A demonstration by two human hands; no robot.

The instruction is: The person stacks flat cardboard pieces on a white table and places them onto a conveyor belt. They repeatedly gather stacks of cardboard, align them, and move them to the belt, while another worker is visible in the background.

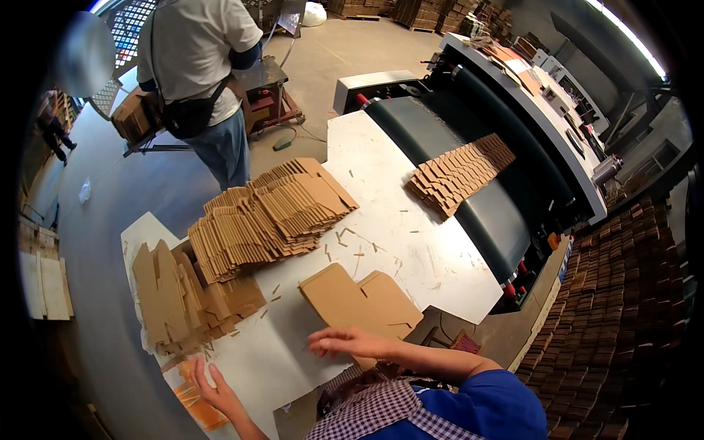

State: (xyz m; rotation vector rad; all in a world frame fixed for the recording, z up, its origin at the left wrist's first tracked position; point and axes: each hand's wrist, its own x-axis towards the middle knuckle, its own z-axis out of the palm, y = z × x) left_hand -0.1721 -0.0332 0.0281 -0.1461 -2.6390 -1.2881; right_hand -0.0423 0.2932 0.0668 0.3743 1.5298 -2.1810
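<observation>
My left hand (213, 387) is open, its fingers spread and empty, above the near left corner of the white table (290, 374). Close to it are an orange-and-white patch (194, 396) and small cardboard scraps. My right hand (346, 342) is open too, its fingers stretched leftward over the near edge of a flat brown die-cut cardboard blank (359, 297). Part of that blank is hidden under my right forearm; whether the hand touches it I cannot tell. Farther left, a fanned row of cardboard blanks (271, 216) leans beside a looser pile of cut cardboard (165, 293).
A roller conveyor machine (488, 220) stands at the far right, with overlapping cardboard blanks (462, 172) on its feed. Thin scraps litter the table. Another person (198, 73) stands beyond it at the far left. Stacked cardboard (594, 315) fills the right side.
</observation>
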